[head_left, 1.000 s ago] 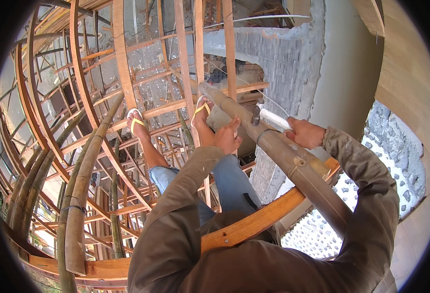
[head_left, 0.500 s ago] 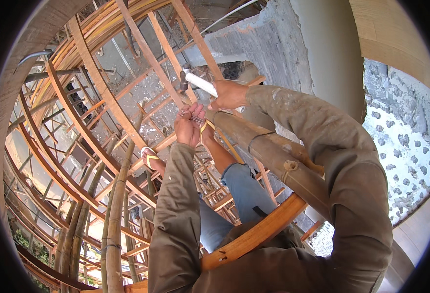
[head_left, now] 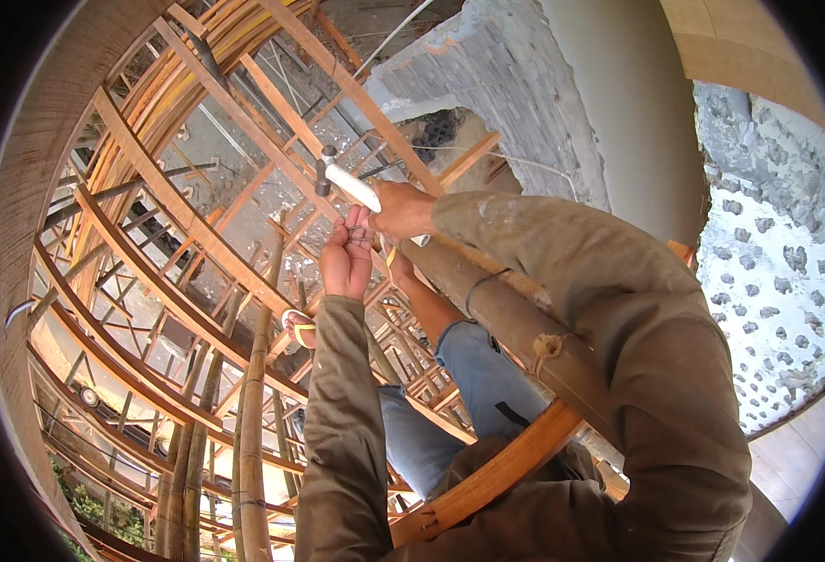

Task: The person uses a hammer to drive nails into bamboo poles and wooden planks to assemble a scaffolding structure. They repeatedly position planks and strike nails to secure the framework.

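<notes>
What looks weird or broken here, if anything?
The flip-flops look odd: they seem flimsy shoes for standing among narrow bars with big gaps between them. The grey wall has a ragged edge, though maybe it's just unfinished. The hammer in the right hand looks fine.

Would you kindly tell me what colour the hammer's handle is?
The handle is white; it shows best in the head view.

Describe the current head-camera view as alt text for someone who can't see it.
A person's right hand grips a white-handled hammer while the left hand, palm up beside it, holds thin metal pieces that look like nails. Beyond the hands spreads a framework of wooden beams, and a thick brown pole slants toward the lower right.
</notes>
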